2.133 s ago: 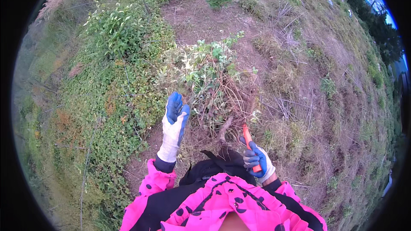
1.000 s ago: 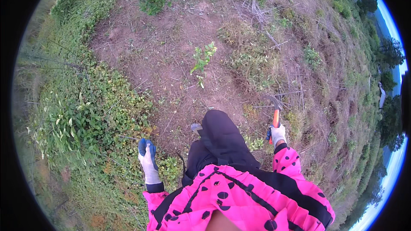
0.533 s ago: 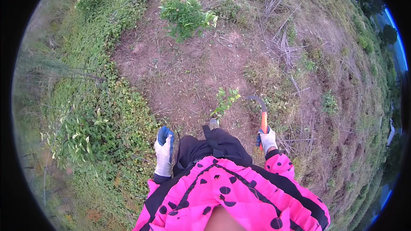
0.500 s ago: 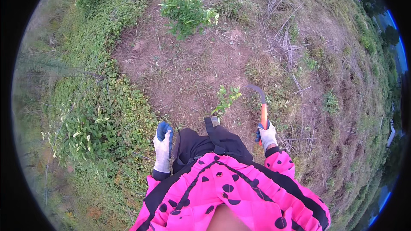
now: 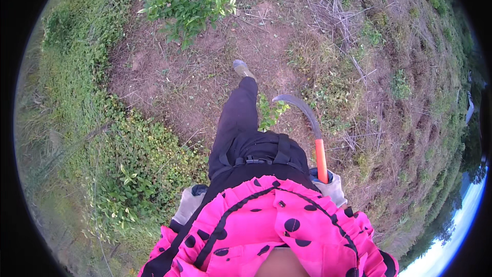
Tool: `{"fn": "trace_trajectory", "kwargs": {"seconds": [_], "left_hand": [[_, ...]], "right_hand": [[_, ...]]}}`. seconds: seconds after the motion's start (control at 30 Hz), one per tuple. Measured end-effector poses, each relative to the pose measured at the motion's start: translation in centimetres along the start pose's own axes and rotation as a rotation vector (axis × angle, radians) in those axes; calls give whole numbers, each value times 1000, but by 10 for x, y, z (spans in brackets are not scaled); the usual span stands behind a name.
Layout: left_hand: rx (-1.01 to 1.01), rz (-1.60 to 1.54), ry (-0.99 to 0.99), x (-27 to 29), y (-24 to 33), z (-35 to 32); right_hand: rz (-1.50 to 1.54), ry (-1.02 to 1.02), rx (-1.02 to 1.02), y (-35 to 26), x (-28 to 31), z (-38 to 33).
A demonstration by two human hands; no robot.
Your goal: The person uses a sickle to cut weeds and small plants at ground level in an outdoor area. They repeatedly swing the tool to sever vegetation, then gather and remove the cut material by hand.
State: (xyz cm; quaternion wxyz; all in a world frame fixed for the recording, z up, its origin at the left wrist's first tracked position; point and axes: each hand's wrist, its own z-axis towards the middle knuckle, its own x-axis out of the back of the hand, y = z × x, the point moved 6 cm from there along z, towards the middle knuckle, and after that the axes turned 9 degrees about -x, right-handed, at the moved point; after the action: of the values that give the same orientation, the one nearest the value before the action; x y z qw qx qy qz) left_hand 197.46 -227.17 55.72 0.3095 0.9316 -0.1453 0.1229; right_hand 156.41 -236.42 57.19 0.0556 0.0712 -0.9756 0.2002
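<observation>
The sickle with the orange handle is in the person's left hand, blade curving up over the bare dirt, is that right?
Not quite. The head view shows the sickle in the gloved right hand, not the left. The rest holds: its handle is orange and the dark blade curves up over the bare dirt. The gloved left hand hangs by the person's side near the leafy weeds, and nothing shows in it.

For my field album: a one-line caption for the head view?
Gloved right hand grips an orange-handled sickle above a bare dirt patch; left hand empty.
</observation>
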Motion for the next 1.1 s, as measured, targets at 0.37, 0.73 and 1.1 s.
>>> {"fn": "trace_trajectory", "kwargs": {"seconds": [0.37,0.73,1.1], "left_hand": [[-58,-270,-447,67,166,133],[-114,-469,-411,170,248,238],[79,-1170,-101,256,382,304]], "right_hand": [[-1,-40,-118,-207,-49,61],[-402,-300,-144,-404,-45,146],[-412,-520,-18,-718,-155,231]]}}
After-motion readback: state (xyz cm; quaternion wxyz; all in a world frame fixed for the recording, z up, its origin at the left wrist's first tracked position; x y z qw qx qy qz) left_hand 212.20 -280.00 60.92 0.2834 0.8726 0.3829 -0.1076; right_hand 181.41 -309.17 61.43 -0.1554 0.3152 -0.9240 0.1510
